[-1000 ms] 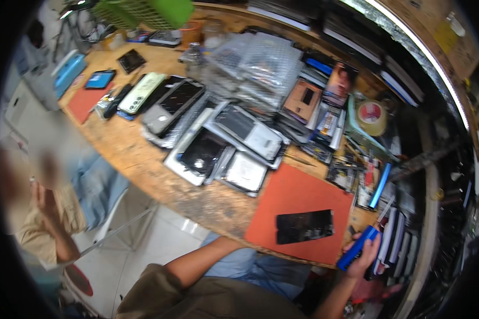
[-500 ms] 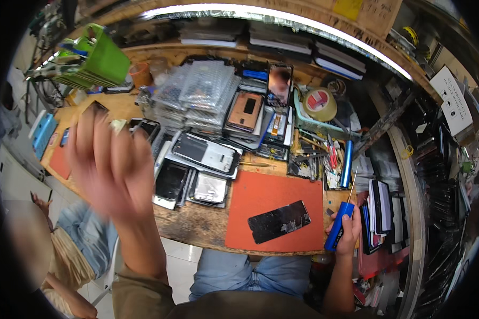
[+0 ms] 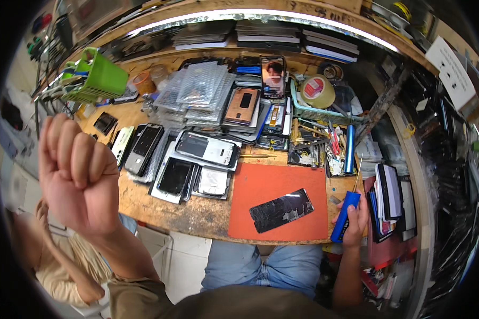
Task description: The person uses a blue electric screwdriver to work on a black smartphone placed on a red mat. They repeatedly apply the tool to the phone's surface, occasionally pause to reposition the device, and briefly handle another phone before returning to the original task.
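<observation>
My left hand (image 3: 80, 175) is raised at the left, curled into a fist above the bench's left side, and nothing shows in it. At the bench's front right edge, my right hand (image 3: 355, 220) is wrapped round a blue-handled tool (image 3: 346, 217). The tool's long thin metal rod points up and away from me. Left of this hand, a black phone screen (image 3: 282, 210) with cracks and a flaking surface lies tilted on an orange-red mat (image 3: 245, 181). My right hand is apart from the screen.
Phones and phone parts (image 3: 206, 149) lie stacked left of the mat, with bubble-wrap packets (image 3: 202, 90) behind. A lit phone (image 3: 273, 80) stands upright at the back. Tools (image 3: 332, 143) and a tape roll (image 3: 317, 91) sit back right. Another person (image 3: 64, 255) sits at the left.
My left fist has moved left and is sharper now, uncovering phones behind it. My right hand still grips the blue-handled tool. The whole view has shifted slightly.
</observation>
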`<state>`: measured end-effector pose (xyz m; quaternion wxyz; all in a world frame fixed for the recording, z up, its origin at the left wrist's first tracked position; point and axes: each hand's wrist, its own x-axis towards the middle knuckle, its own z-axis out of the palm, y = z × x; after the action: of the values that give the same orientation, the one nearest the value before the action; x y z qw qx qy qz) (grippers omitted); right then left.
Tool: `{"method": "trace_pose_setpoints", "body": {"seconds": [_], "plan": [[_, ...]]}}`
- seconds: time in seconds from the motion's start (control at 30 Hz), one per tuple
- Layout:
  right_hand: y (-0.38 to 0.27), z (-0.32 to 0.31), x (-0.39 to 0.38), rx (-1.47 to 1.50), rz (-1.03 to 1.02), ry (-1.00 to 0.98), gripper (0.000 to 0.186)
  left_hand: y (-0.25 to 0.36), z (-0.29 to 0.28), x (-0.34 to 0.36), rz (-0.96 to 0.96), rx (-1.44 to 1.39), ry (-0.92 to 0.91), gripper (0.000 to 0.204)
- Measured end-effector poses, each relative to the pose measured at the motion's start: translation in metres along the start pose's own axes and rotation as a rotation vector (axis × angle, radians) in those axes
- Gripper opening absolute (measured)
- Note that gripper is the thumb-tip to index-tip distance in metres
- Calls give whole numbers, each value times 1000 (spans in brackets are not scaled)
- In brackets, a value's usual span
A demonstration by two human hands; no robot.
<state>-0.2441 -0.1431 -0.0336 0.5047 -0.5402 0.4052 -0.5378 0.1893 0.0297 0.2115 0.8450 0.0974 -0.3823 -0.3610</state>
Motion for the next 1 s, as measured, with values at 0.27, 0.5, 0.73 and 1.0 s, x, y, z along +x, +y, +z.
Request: {"method": "trace_pose_setpoints", "body": {"seconds": [0.27,0.5,0.73,1.0], "plan": [[3,0,2,61,5,4,62,-90,-16,-202,-638,-72,808,43],[4,-9,-1,70,62,-61,64,-30,-17,-46,174,83,578,36],[-1,1,2,49,-36,-28,60,32,40,-28,274,141,-134,29],[-1,-4,-3,93,32,-55,60,-192,15,-207,-560,467,-445,23]]}}
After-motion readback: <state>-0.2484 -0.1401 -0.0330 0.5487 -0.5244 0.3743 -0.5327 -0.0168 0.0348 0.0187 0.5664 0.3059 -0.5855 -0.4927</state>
